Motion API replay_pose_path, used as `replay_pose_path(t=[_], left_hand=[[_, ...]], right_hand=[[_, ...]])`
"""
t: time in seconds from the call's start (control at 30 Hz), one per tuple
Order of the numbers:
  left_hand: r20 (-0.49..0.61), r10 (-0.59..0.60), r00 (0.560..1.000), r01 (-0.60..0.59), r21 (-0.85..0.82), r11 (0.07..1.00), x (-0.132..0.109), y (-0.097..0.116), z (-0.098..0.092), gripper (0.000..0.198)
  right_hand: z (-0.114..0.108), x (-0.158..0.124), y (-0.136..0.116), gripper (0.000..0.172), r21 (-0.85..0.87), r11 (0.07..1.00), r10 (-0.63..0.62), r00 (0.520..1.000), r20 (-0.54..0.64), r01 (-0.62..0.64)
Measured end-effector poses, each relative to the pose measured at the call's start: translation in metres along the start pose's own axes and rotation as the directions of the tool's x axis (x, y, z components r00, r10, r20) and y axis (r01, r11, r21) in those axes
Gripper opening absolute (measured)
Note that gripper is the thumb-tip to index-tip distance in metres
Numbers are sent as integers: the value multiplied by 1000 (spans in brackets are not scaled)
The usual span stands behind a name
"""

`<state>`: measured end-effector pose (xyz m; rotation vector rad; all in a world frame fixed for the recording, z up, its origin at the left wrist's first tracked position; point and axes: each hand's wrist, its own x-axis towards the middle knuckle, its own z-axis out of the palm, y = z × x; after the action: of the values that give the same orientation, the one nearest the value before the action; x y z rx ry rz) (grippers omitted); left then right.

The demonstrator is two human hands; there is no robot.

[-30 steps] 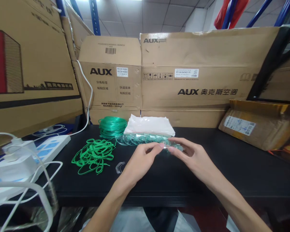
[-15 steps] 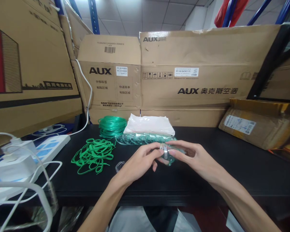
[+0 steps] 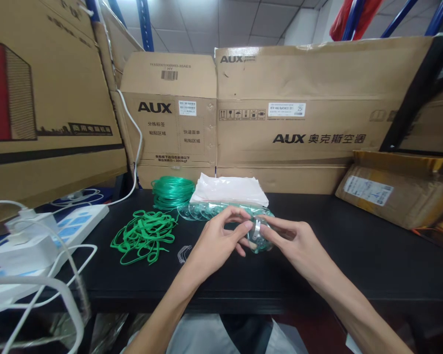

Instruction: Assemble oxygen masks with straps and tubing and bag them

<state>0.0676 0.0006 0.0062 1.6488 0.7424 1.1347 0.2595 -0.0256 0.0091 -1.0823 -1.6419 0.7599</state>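
A small clear green plastic oxygen mask (image 3: 260,242) is held between my two hands above the black table. A silver metal strip (image 3: 257,227) runs up its front face. My left hand (image 3: 221,238) is closed on the mask's left side, with the thumb beside the strip and the index finger arched over. From the right, my right hand (image 3: 293,233) pinches the mask between thumb and fingers. Just behind the hands lies a row of overlapping clear green masks (image 3: 203,211), partly hidden by my left hand. Several thin metal strips (image 3: 183,254) lie left of my left forearm.
A coil of green tubing (image 3: 173,192) and a tangled green elastic cord (image 3: 144,236) lie to the left. White plastic packaging (image 3: 229,190) sits behind the masks. A power strip (image 3: 79,223) with cables takes up the left edge. Cardboard boxes (image 3: 317,118) wall the back; another box (image 3: 384,184) stands right.
The mask has turned slightly in my hands, and its metal strip now leans more. My left fingers have shifted, with the index finger lifted and arched. The view has moved a little.
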Motion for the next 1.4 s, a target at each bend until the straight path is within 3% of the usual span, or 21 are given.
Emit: replay_pose_path(t=[0.2,0.37,0.47,0.7,1.07,1.17,1.4], left_hand=[[-105,47,993,-35,107,994,-5,5,3,35],[-53,137,989,-109,367,924,-6,3,2,23],[-63,175,983,-130,437,890,-6,3,2,23],[-92,162,983,-107,431,896,-5,4,1,27],[-103,149,983,-110,315,943,-1,-10,7,21],[-104,159,982,-118,325,938,-1,-9,8,20],[-39,217,975,-174,468,867,-5,1,7,14]], right_hand=[[-2,1,3,47,-85,996,5,998,-69,-11],[2,1,2,50,-103,994,19,996,-92,-29],[2,0,0,50,-125,992,22,996,-81,-32],[0,-1,-4,47,-221,975,-20,1000,-11,17],[3,-2,1,30,-356,909,-259,962,-83,214],[1,-2,0,30,-347,916,-244,967,-79,203],[0,-2,0,34,-256,965,-79,994,-75,57]])
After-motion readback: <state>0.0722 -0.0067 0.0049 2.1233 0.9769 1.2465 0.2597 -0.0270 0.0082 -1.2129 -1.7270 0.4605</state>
